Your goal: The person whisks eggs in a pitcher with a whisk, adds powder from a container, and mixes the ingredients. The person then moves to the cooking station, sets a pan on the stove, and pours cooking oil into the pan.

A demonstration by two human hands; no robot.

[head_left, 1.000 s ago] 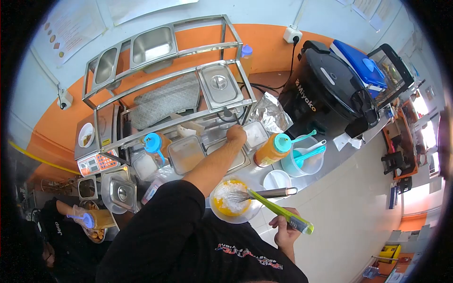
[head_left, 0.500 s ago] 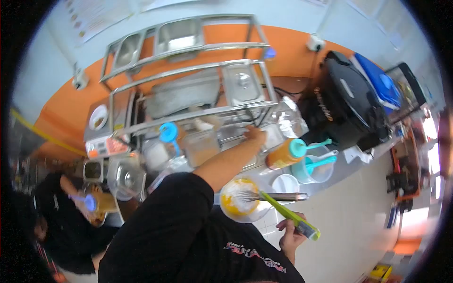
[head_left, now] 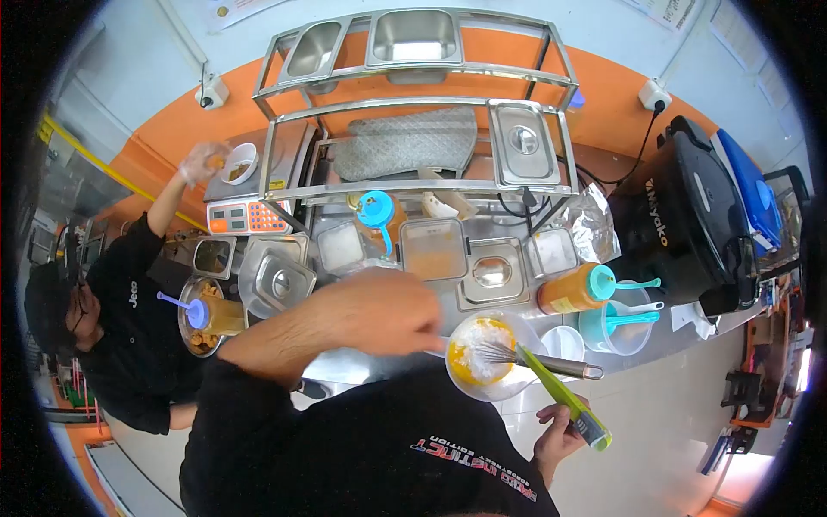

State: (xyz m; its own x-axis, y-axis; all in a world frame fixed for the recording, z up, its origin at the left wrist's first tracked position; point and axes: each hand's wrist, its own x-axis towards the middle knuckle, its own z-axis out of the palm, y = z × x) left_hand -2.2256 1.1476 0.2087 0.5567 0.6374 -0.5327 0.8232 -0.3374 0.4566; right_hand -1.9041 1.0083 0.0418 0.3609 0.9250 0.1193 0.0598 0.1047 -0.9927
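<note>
My left hand (head_left: 392, 317) is above the counter's front, just left of a clear bowl (head_left: 508, 395). Its fingers are curled and slightly blurred, hiding anything in them. In the bowl lies white powder (head_left: 493, 336) over an orange-yellow mixture. A metal whisk (head_left: 556, 364) leans in it, handle over the right rim. My right hand (head_left: 562, 438), low at the right, is closed round the lower part of a long green utensil with a dark grey end (head_left: 564, 398). The utensil's upper tip crosses the whisk handle at the bowl's rim. I cannot make out its exact kind.
Behind stand a metal rack (head_left: 413, 191), lidded trays (head_left: 493, 274), a squeeze bottle (head_left: 573, 290), a clear tub with turquoise utensils (head_left: 622, 332) and a black appliance (head_left: 680, 215). A co-worker (head_left: 129, 319) at the left extends a gloved hand (head_left: 203, 162) beside a white bowl on a scale.
My left hand has drawn back from the trays toward the bowl's left side. My right hand keeps hold of the green utensil. The view has shifted, and the co-worker's gloved hand is now raised.
</note>
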